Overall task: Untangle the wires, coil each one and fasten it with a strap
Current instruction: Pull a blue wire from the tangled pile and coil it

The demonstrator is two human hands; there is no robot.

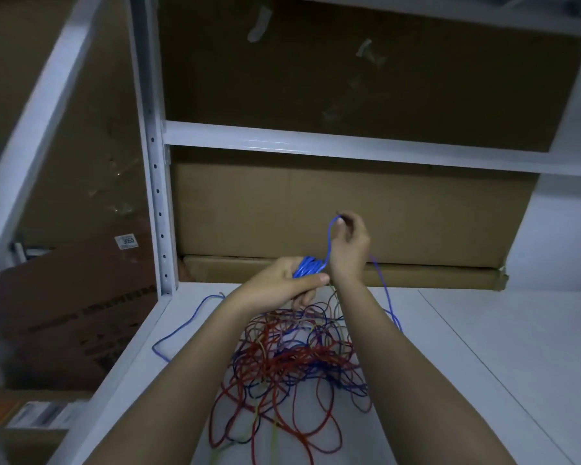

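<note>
A tangle of red, blue and yellow wires (292, 367) lies on the white shelf (483, 347) in front of me. My left hand (282, 283) grips a small coil of blue wire (307, 266) above the tangle. My right hand (349, 246), raised just right of the coil, pinches the blue wire's strand (329, 236) between thumb and fingers. From there the strand runs down into the coil. More blue wire (388, 297) trails down behind my right wrist to the shelf. Another blue length (182, 327) loops over the shelf's left edge.
A flat cardboard box (349, 213) stands against the back of the shelf, with a long narrow box (433, 276) lying at its foot. A white upright post (158, 213) and a crossbeam (349, 146) frame the bay. Cardboard boxes (64, 313) sit lower left.
</note>
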